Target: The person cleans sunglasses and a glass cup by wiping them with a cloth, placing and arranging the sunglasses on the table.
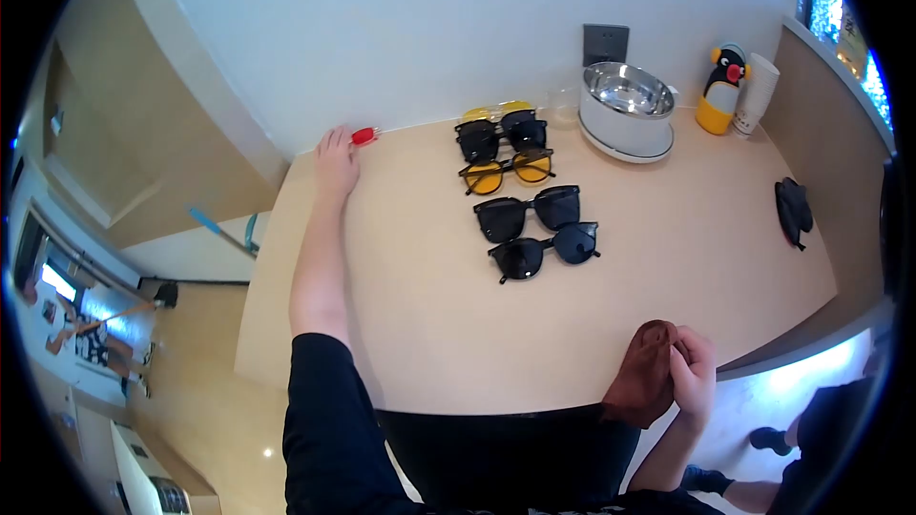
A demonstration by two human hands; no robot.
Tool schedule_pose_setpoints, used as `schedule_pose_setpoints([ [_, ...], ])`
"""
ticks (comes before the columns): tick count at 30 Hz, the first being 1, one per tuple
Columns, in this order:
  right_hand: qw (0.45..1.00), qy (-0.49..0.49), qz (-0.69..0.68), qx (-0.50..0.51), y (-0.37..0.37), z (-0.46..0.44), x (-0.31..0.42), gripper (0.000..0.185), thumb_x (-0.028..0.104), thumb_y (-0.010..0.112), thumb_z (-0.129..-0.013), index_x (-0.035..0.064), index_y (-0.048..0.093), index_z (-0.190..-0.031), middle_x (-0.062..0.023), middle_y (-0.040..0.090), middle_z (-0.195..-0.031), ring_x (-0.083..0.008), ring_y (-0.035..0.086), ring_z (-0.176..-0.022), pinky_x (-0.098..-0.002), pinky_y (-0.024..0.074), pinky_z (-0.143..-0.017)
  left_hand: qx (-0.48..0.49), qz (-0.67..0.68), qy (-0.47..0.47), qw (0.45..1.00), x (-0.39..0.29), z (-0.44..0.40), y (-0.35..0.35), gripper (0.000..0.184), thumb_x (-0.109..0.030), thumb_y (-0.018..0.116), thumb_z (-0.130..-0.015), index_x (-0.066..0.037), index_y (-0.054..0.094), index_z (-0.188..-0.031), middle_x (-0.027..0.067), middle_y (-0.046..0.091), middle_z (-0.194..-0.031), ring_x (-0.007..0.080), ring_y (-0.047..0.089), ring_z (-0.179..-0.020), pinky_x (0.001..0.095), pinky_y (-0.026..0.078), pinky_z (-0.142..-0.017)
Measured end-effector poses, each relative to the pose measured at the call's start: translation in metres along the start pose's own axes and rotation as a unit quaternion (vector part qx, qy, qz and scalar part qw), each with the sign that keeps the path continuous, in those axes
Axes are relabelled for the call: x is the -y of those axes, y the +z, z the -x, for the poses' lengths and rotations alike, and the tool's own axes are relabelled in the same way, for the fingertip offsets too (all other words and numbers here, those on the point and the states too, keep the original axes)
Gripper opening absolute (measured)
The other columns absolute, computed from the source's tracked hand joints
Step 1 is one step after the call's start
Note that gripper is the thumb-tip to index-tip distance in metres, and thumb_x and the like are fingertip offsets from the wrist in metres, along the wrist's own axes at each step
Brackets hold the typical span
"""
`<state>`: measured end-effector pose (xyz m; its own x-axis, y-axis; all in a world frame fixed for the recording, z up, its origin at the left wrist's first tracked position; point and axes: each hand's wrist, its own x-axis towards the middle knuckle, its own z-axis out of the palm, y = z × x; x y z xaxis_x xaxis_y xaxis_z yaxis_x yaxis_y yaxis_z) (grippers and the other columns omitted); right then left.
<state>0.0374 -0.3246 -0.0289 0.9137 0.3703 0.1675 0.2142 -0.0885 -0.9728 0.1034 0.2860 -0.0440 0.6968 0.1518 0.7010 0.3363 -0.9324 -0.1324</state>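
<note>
Pale wall (401, 29) is backing a light wood-toned table (410, 324) in the head view, with a dark socket plate (606, 43) showing at one o'clock. Clock positions are being taken from the middle of the tabletop. The left hand (336, 160) is resting at ten o'clock near the far edge, its fingers lying extended and released; a small red item (364, 136) is sitting just beside them (its exact kind is remaining unclear at this scale). The right hand (694, 369) is hanging at four o'clock by the near edge, clenched on a bunched brown cloth (645, 377), which is drooping from the grip toward the person's lap.

Several pairs of glasses (528, 215) are lying in a column running from the centre up to twelve o'clock, some with dark lenses and some with yellow or orange ones. A steel-lined white bowl (625, 110) is standing at one o'clock. Farther right, toward two o'clock, a penguin figure (723, 93) is standing beside stacked paper cups (757, 95). A dark folded item (792, 213) is lying near three o'clock. Another person's legs (763, 477) are showing beyond the table at four o'clock.
</note>
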Motion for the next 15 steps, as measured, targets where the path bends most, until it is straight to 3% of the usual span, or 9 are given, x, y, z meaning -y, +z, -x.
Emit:
schedule_pose_setpoints([
  [7, 1.0, 0.014, 0.025, 0.007, -0.004, -0.001, 0.003, 0.012, -0.002, 0.049, -0.079, -0.0042, 0.057, -0.088, -0.0038, 0.056, -0.076, -0.0081, 0.051, -0.073, -0.0197, 0.0409, -0.066, 0.082, -0.003, -0.084, 0.993, 0.005, -0.002, 0.008, 0.053, -0.019, 0.056, -0.075, -0.008, 0.043, -0.125, 0.0107, 0.047, -0.124, 0.027, 0.038, -0.119, 0.0458, 0.024, -0.104],
  [10, 0.999, 0.026, -0.036, 0.011, -0.003, 0.0, 0.001, 0.014, 0.002, 0.05, -0.082, -0.0034, 0.056, -0.093, -0.003, 0.057, -0.081, -0.0085, 0.051, -0.077, -0.0205, 0.0416, -0.069, 0.057, -0.031, -0.085, 0.994, -0.005, 0.0, -0.007, 0.044, -0.018, 0.055, -0.077, -0.006, 0.048, -0.118, 0.0105, 0.051, -0.115, 0.0258, 0.042, -0.113, 0.0465, 0.025, -0.102],
  [13, 0.997, 0.039, -0.065, 0.01, -0.004, 0.0, 0.0, 0.015, 0.004, 0.049, -0.083, -0.0029, 0.056, -0.095, -0.0025, 0.058, -0.084, -0.0082, 0.052, -0.08, -0.0205, 0.0418, -0.071, 0.092, -0.097, -0.097, 0.986, -0.015, 0.007, -0.024, 0.031, -0.02, 0.056, -0.078, -0.005, 0.055, -0.105, 0.0099, 0.054, -0.102, 0.0245, 0.046, -0.104, 0.0467, 0.029, -0.098],
  [15, 0.997, 0.038, -0.064, 0.011, -0.005, 0.001, -0.005, 0.017, 0.005, 0.049, -0.085, -0.0027, 0.056, -0.097, -0.0026, 0.058, -0.085, -0.0083, 0.052, -0.082, -0.0209, 0.042, -0.074, 0.055, -0.091, -0.108, 0.988, -0.018, 0.015, -0.03, 0.023, -0.02, 0.057, -0.078, -0.004, 0.057, -0.095, 0.009, 0.054, -0.095, 0.0244, 0.049, -0.097, 0.0453, 0.034, -0.091],
])
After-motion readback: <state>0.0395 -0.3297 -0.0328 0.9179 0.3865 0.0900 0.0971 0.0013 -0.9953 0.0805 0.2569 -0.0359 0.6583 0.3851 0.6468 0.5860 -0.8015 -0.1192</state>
